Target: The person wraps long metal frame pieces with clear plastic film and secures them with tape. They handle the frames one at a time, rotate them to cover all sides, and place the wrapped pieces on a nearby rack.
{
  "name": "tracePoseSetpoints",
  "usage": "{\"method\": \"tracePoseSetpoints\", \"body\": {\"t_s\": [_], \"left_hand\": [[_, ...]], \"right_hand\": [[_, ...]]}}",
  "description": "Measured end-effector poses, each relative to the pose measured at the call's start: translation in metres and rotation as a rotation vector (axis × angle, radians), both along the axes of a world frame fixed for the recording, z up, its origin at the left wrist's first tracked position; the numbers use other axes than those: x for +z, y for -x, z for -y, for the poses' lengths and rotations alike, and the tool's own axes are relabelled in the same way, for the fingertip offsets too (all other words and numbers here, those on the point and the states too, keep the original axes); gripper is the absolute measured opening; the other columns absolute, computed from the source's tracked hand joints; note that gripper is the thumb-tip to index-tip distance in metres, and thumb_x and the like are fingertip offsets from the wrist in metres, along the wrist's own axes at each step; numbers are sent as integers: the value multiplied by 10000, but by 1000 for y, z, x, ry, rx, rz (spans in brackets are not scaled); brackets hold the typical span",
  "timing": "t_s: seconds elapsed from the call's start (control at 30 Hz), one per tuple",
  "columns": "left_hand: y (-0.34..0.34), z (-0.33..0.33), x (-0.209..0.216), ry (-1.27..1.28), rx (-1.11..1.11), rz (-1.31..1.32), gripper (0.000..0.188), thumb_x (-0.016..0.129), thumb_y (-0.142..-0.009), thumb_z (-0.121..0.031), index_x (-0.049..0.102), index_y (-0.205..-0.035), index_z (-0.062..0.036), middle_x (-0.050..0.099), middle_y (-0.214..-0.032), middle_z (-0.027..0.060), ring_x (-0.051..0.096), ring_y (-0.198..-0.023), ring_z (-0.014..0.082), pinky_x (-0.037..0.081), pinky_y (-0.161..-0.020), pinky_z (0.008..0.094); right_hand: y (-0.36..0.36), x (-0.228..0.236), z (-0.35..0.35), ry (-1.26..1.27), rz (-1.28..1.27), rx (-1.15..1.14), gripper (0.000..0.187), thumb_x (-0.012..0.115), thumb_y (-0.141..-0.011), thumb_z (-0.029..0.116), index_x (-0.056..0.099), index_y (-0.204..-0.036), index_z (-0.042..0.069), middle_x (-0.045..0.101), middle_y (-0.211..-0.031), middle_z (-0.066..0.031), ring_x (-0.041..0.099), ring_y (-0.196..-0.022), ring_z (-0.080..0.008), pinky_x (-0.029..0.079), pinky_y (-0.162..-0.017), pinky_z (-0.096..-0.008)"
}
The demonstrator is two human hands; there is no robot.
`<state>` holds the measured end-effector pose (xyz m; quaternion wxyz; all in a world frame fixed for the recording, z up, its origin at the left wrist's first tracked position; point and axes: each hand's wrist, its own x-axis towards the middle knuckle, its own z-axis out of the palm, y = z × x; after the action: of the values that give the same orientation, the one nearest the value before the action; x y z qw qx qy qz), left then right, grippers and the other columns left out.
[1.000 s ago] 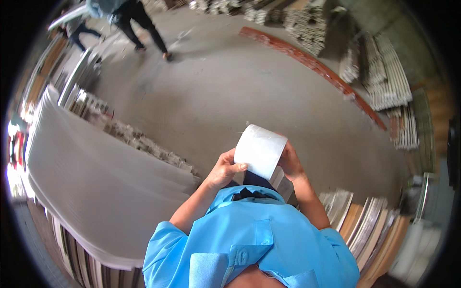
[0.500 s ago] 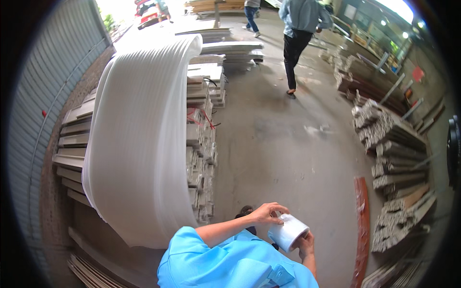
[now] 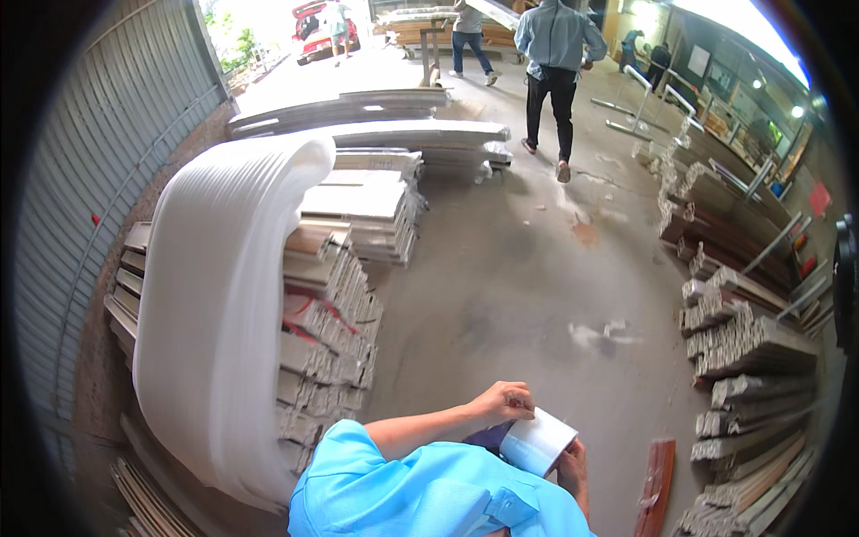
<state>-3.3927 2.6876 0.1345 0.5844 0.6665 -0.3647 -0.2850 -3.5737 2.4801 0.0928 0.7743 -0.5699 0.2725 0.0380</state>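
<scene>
Lower ctr of frame: white, smooth cylindrical roll (image 3: 539,442), tilted, btwn both hands. R hand (image 3: 574,464) grips the roll's right end, some fingers hidden. L hand (image 3: 503,403), fingers bent, is at the roll's upper edge; can't tell if they pinch it. Left side: thick, white, ribbed sheet (image 3: 210,295) draped over stacked pale strips (image 3: 333,345). Lower right: reddish-brown long bar (image 3: 657,488) on grey floor (image 3: 474,295). Upper ctr: person w/ grey-blue jacket, black trousers (image 3: 557,54).
</scene>
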Motion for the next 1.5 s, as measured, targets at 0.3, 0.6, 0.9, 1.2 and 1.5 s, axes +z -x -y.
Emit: {"method": "tracePoseSetpoints", "body": {"t_s": [0.3, 0.6, 0.9, 1.2, 1.5], "left_hand": [[-216, 118, -6, 218, 344, -436, 494, 676, -858, -73, 488, -1315, -90, 573, -1166, 71, 581, -1061, 187, 501, -905, 335], [-504, 243, 0, 151, 63, -602, 775, 820, -761, -236, 393, -1396, -111, 563, -1136, 101, 586, -1082, 227, 467, -951, 402], [-773, 443, 16, -83, -240, -449, 552, 803, -773, -147, 569, -1268, -79, 512, -1245, 56, 618, -993, 164, 496, -895, 305], [-994, 615, 8, 149, 174, -425, 138, 719, -782, 21, 748, -911, -18, 600, -1113, 82, 588, -943, 148, 503, -824, 267], [-1258, 727, 2, 168, 503, -136, 100, 695, -790, 63, 732, -858, -1, 669, -1007, 94, 634, -878, 147, 516, -795, 261]], "right_hand": [[-295, 22, 173, 167, 172, 238, 302, 614, -851, 118, 577, -1140, 38, 644, -871, -47, 640, -785, -153, 533, -588, -300], [-558, 33, 279, 107, 189, 81, 438, 591, -795, -40, 588, -1227, 36, 627, -1127, -42, 572, -1075, -147, 432, -971, -295], [-755, 33, 417, 81, 82, -203, 381, 578, -827, -64, 603, -1191, 45, 652, -1090, -39, 610, -1015, -135, 492, -892, -290], [-1028, 37, 617, 181, 115, 58, 364, 600, -840, -5, 610, -1200, 47, 648, -1080, -40, 602, -994, -130, 483, -884, -277], [-1338, 30, 744, 266, 296, 188, 392, 668, -807, -11, 619, -1192, 42, 658, -1092, -32, 597, -1021, -112, 472, -917, -276]]}}
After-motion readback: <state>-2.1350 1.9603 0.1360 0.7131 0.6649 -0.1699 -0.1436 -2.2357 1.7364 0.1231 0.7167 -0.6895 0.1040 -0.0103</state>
